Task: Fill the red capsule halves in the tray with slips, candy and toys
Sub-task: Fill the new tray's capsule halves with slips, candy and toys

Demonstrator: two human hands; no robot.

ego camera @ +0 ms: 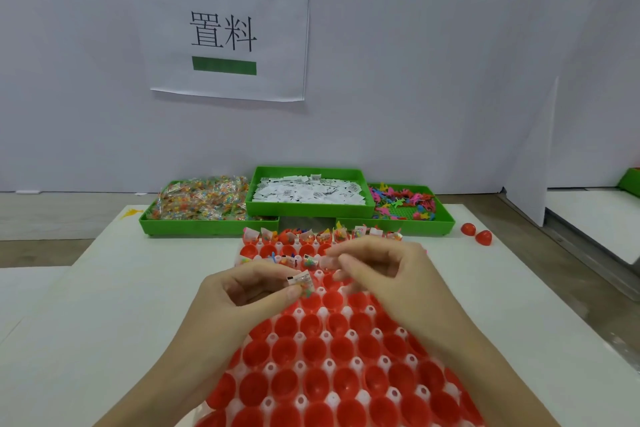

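Starting big: the tray (332, 388) of red capsule halves (313, 350) sits on the table under your hands, light thin plastic, so press gently. Left hand (242, 291) pinches a crinkly, slippery candy packet (302, 282) with a slip between thumb and fingertips. Right hand (377, 263) hovers over the upper rows, fingertips curled on something small; can't tell what.

Left hand (249, 288) raised, thumb and forefinger in a pinching grip, right hand (377, 267) alongside, fingers curled, forearms converging
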